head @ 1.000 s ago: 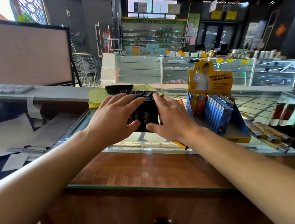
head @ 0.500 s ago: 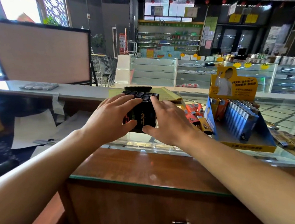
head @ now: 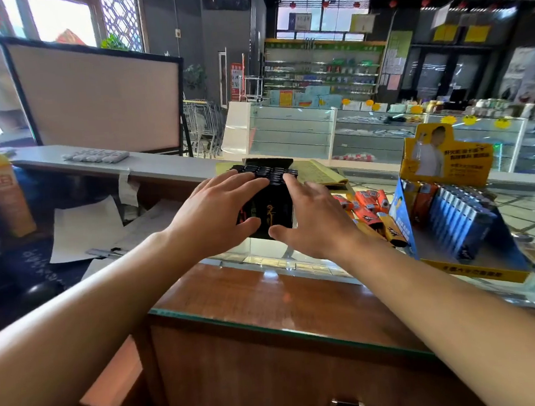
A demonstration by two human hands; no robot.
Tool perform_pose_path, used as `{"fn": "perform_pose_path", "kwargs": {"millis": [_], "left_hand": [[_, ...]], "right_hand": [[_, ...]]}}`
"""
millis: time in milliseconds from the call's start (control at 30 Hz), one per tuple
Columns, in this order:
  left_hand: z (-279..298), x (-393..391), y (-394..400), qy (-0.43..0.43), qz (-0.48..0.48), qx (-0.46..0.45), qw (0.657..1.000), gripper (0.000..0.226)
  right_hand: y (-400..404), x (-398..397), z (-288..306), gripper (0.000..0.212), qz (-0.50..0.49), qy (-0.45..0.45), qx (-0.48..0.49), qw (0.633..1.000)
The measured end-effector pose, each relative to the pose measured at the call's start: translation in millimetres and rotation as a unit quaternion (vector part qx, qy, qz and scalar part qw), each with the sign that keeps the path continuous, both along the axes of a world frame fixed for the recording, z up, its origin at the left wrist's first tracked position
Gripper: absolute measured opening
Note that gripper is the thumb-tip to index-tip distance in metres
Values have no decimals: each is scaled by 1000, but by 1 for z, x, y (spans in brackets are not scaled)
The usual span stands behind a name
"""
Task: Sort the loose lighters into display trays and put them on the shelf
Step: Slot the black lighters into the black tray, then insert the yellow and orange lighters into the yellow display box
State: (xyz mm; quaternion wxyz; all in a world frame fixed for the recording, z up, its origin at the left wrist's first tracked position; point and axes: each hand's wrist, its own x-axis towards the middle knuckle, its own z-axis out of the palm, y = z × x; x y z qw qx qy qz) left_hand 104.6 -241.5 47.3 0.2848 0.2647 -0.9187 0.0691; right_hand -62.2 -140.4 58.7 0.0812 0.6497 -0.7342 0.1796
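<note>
A black display tray (head: 268,214) packed with dark lighters (head: 270,172) stands on the glass counter (head: 296,258). My left hand (head: 215,210) grips its left side, fingers over the lighter tops and thumb on the front. My right hand (head: 312,221) grips the right side the same way. To the right stands a blue and yellow display tray (head: 476,269) holding rows of blue lighters (head: 456,216). Loose orange and red lighters (head: 367,206) lie on the glass between the two trays.
A yellow pad (head: 319,171) lies behind the black tray. An orange bottle (head: 3,191) stands at far left by the grey ledge (head: 161,166). Papers (head: 85,226) cover the lower desk on the left. The wooden cabinet front (head: 273,372) is below.
The view has swung left, so the trays sit further right in frame. Both hands keep the same hold on the black tray.
</note>
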Motion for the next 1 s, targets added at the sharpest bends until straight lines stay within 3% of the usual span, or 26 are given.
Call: {"fn": "perform_pose_path", "kwargs": {"millis": [133,267,400,600,700,1000], "left_hand": [[5,-3,7,-4,15,-6,1000,66],[5,-9,21,19,31,2,999,66],[3,-24,52,51,1,-2,999,64],[-11,-55,103,23,-50,2,998,61],[-13,-67,122,9,-78,42,996,62],[-10,-108,144,-35,-91,138,986,58]], "right_hand": [[12,-5,4,97,-2,-8,-3,1000],[45,-19,8,82,-2,-1,-30,1000],[93,-43,7,70,-10,-9,-52,999],[160,-76,-6,67,-55,-14,-54,997],[185,-87,-13,77,-63,-8,-61,996],[222,-109,-30,66,-73,-15,-63,995]]}}
